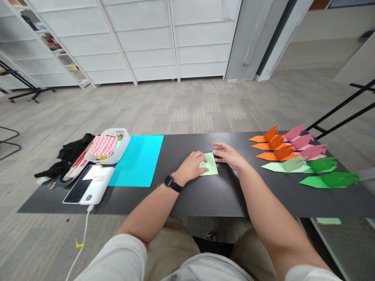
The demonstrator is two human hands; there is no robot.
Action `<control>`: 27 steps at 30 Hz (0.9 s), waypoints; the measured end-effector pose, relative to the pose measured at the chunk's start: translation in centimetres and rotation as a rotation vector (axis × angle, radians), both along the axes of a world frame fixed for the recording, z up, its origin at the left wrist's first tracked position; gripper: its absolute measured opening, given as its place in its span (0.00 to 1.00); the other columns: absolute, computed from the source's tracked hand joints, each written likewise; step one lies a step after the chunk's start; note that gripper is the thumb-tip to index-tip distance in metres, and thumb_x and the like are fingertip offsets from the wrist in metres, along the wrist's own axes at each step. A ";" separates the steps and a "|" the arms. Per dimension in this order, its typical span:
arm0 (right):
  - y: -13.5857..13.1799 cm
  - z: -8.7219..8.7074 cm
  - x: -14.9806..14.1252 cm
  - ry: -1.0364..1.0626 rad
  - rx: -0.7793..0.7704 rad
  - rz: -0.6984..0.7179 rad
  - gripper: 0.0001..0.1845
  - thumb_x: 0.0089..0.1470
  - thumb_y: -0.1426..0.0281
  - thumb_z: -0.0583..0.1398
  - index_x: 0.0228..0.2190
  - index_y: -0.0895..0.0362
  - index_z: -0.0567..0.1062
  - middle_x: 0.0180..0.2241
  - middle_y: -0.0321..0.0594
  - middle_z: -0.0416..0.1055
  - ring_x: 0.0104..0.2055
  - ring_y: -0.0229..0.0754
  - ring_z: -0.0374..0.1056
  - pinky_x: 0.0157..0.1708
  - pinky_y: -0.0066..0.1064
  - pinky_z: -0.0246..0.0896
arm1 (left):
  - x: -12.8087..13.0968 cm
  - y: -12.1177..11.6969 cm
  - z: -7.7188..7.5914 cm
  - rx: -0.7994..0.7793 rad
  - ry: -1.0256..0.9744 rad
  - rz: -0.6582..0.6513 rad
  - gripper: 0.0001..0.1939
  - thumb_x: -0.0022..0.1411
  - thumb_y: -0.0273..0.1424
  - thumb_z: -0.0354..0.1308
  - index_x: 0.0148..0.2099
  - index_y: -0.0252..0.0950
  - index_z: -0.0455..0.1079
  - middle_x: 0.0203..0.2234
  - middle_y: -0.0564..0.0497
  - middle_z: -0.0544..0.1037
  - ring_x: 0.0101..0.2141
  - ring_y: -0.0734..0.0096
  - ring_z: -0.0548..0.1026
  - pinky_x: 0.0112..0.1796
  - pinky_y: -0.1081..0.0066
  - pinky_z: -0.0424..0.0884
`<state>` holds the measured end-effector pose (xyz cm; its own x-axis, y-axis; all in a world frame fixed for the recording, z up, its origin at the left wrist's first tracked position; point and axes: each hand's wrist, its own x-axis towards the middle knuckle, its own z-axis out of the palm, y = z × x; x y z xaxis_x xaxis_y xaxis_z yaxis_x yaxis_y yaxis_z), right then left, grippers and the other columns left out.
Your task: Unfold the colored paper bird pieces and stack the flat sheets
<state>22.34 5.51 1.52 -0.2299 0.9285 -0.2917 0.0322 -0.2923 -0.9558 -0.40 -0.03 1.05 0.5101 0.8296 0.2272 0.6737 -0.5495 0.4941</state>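
At twelve o'clock from you, on the dark grey flat table, lies the pale green four-sided paper sheet, its left part covered. At its nine o'clock, your left hand rests on it, thumb and fingers apart. At two o'clock, your right hand has its fingers loosely spread; I cannot tell if they touch.

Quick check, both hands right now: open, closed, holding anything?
Left hand: fingers over the paper; pinching or just pressing, cannot tell.
Right hand: open, fingers by the paper's right edge; contact unclear.
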 end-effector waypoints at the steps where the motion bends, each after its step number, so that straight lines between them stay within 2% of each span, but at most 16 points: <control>1: -0.1 -0.2 -0.1 -0.019 0.000 0.018 0.27 0.50 0.70 0.72 0.52 0.48 0.76 0.48 0.39 0.71 0.45 0.40 0.74 0.38 0.31 0.81 | 0.0 0.0 0.0 -0.005 0.000 0.005 0.16 0.61 0.35 0.72 0.48 0.39 0.75 0.49 0.47 0.75 0.49 0.58 0.73 0.57 0.58 0.69; 5: -0.2 -1.0 -0.3 -0.085 0.031 0.111 0.38 0.44 0.74 0.73 0.57 0.50 0.72 0.36 0.34 0.73 0.36 0.39 0.73 0.34 0.30 0.78 | 0.0 0.1 -0.2 -0.009 -0.016 0.007 0.17 0.61 0.34 0.72 0.50 0.39 0.73 0.48 0.47 0.76 0.49 0.57 0.74 0.56 0.56 0.70; 9: 0.3 -1.5 -0.1 -0.083 0.123 0.107 0.37 0.42 0.72 0.72 0.55 0.51 0.73 0.32 0.31 0.70 0.33 0.39 0.71 0.35 0.34 0.76 | -0.2 0.2 0.2 0.046 -0.117 0.044 0.14 0.64 0.33 0.69 0.50 0.39 0.73 0.48 0.46 0.77 0.50 0.56 0.74 0.56 0.56 0.70; 11: 0.7 -1.4 0.3 -0.079 0.174 0.055 0.35 0.42 0.69 0.71 0.54 0.50 0.73 0.32 0.31 0.69 0.33 0.39 0.70 0.34 0.34 0.75 | -0.5 0.4 0.7 0.110 -0.235 0.155 0.12 0.67 0.32 0.65 0.52 0.40 0.73 0.50 0.45 0.77 0.53 0.57 0.74 0.58 0.55 0.70; 14: 1.1 -0.8 0.8 -0.039 0.239 -0.015 0.36 0.41 0.65 0.70 0.55 0.50 0.73 0.33 0.30 0.67 0.33 0.38 0.68 0.33 0.33 0.72 | -1.1 1.0 0.9 0.156 -0.466 0.368 0.18 0.68 0.31 0.64 0.59 0.40 0.70 0.54 0.43 0.76 0.55 0.58 0.75 0.59 0.55 0.70; 17: 1.1 0.1 0.9 0.040 0.276 -0.042 0.37 0.42 0.64 0.71 0.56 0.50 0.73 0.32 0.29 0.67 0.34 0.38 0.67 0.34 0.32 0.71 | -1.3 1.8 0.4 -0.042 -0.683 0.434 0.25 0.64 0.35 0.68 0.61 0.38 0.69 0.53 0.41 0.78 0.50 0.61 0.78 0.50 0.60 0.76; 20: 0.7 0.8 0.6 0.099 0.293 -0.023 0.38 0.43 0.64 0.72 0.57 0.50 0.73 0.32 0.28 0.68 0.33 0.37 0.67 0.34 0.31 0.70 | -1.2 2.4 -0.3 -0.273 -0.822 0.372 0.25 0.62 0.38 0.70 0.57 0.35 0.71 0.49 0.41 0.80 0.45 0.63 0.79 0.46 0.64 0.76; 24: 0.3 1.3 0.3 0.118 0.312 0.022 0.39 0.43 0.64 0.72 0.58 0.49 0.73 0.33 0.29 0.70 0.32 0.37 0.67 0.35 0.32 0.70 | -1.1 2.4 -0.6 -0.441 -0.958 0.290 0.20 0.60 0.44 0.72 0.45 0.34 0.74 0.39 0.47 0.82 0.39 0.68 0.79 0.44 0.67 0.75; 27: 0.4 1.2 0.3 0.096 0.324 0.010 0.38 0.44 0.63 0.71 0.58 0.49 0.73 0.34 0.30 0.71 0.33 0.38 0.68 0.36 0.33 0.71 | -1.2 2.2 -0.5 -0.509 -0.991 0.282 0.22 0.57 0.48 0.73 0.37 0.35 0.73 0.33 0.51 0.80 0.33 0.72 0.76 0.39 0.71 0.72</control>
